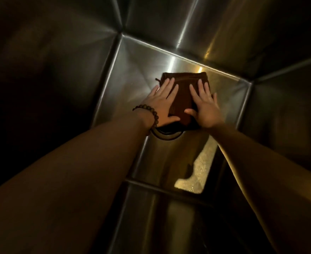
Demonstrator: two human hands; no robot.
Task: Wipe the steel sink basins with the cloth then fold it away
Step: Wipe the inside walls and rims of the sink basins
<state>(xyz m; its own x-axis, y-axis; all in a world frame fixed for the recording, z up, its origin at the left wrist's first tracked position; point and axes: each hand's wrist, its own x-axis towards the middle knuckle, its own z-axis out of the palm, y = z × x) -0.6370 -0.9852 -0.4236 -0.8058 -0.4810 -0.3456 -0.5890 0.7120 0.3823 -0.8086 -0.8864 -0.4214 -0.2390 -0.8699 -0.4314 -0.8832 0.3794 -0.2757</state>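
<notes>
A dark brown folded cloth (pixel 184 92) lies flat on the floor of a deep steel sink basin (pixel 138 70). My left hand (pixel 163 105), with a bead bracelet on the wrist, presses flat on the cloth's left side, fingers spread. Pressing flat on its right side is my right hand (pixel 205 105), fingers also spread. Neither hand grips the cloth; both palms rest on top of it. The near edge of the cloth is hidden under my palms.
The round drain opening (pixel 166 133) sits just nearer than the cloth, partly under my left wrist. Tall steel walls (pixel 224 30) enclose the basin on all sides. A bright reflection (pixel 196 173) shows on the near wall. The lighting is dim.
</notes>
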